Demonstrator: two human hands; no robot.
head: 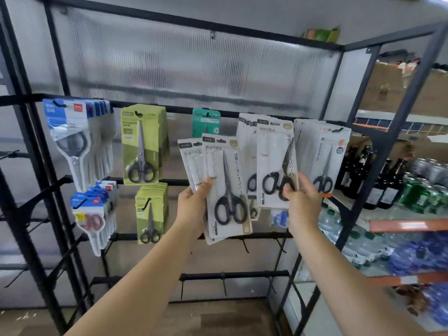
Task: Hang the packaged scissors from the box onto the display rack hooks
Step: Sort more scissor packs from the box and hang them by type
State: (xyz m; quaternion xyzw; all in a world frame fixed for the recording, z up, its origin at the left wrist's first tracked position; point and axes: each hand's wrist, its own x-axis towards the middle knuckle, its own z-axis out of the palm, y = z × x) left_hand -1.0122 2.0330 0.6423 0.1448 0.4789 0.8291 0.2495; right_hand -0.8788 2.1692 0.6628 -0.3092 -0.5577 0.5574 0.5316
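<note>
My left hand (192, 204) grips a small stack of white scissor packs (225, 185) with black-handled scissors, held up in front of the black display rack (145, 109). My right hand (301, 198) pinches the lower part of one white scissor pack (275, 163), its top level with a row of the same packs hanging behind it (244, 132). Whether its hole sits on a hook is hidden. The box is out of view.
Blue-white packs (72, 132) and green packs (141, 146) hang at the left, a teal pack (206, 122) in the middle, white packs (324, 154) at the right. Bare black hooks (53, 187) jut out low left. Shelves of bottles (378, 180) stand at the right.
</note>
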